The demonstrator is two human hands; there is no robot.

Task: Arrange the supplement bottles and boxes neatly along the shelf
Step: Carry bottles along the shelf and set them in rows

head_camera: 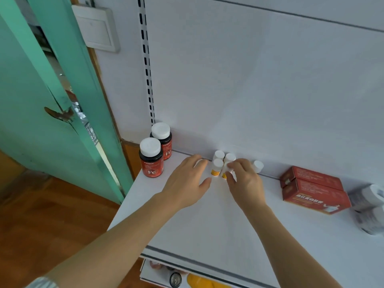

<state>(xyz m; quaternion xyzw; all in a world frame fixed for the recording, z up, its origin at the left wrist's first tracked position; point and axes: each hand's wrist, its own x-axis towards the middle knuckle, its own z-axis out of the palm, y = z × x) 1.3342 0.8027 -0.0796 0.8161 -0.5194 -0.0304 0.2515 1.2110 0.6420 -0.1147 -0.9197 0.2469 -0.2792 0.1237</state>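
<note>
On the white shelf (207,221) several small white bottles with yellow labels stand in a cluster near the back wall. My right hand (245,181) pinches one of them, a small bottle (225,170) at the front right of the cluster. My left hand (187,181) lies with relaxed fingers just left of another small bottle (217,167), holding nothing. One more small white bottle (257,166) stands alone behind my right hand. Two dark bottles with red Fe labels (151,157) stand at the shelf's left end. Two red boxes (313,189) lie to the right.
Grey-white bottles (369,206) lie at the far right edge. A green door (62,100) hangs ajar left of the shelf, over a wooden floor. A lower shelf (176,275) with more items shows under the front edge.
</note>
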